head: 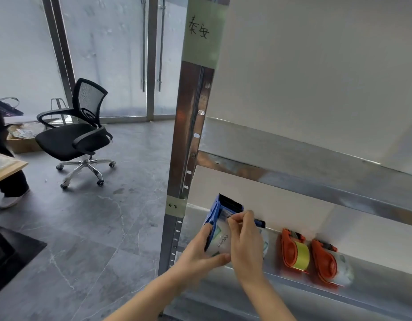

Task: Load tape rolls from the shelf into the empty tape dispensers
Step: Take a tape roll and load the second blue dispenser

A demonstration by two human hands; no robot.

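The left hand (pixel 200 250) is holding a blue plastic tape dispenser (pixel 217 210), loaded with a clear tape roll (pixel 220 243), at the left end of the grey metal shelf (pixel 376 278), its grip curled around the body. The right hand's (pixel 245 239) grip is pinching the roll's tape end below the black toothed blade (pixel 231 201); two orange plastic dispensers (pixel 290 250) are sitting on the shelf to the right

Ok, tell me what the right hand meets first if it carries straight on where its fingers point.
The blue dispenser: the right hand pinches tape there, fingers aimed up-left at its black cutter. Depth is unclear, but nothing seems to lie between.
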